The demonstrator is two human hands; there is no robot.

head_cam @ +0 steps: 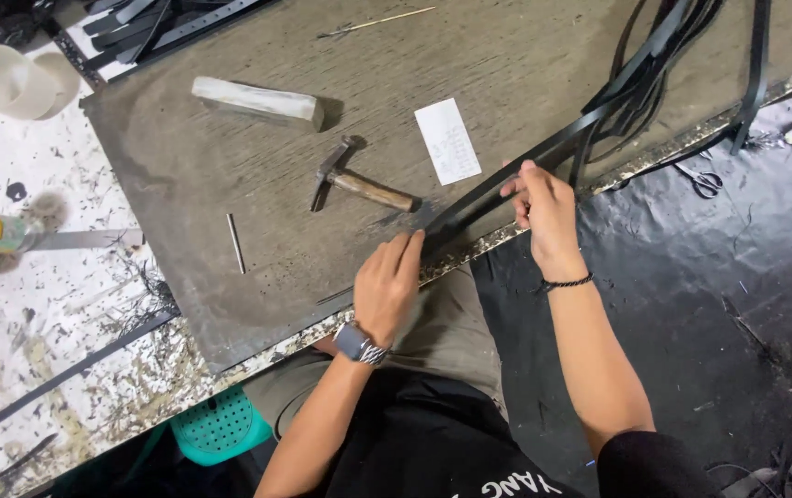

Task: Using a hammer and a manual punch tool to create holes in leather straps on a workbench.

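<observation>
On the counter (230, 175) I'm running a long black strap (506, 180) near the front edge, right hand (543, 207) pinching it farther up, left hand (388, 281) pressing its end down (best kept taut and flat). A hammer (359, 184) lies just beside.

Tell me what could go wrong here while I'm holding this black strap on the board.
The hammer lies just beyond your left hand, so a sideways move could knock it. The black strap you pinch with your right hand runs back into a tangle of straps, which might snag when pulled. The strap end sits at the board edge and could slip off.
</observation>
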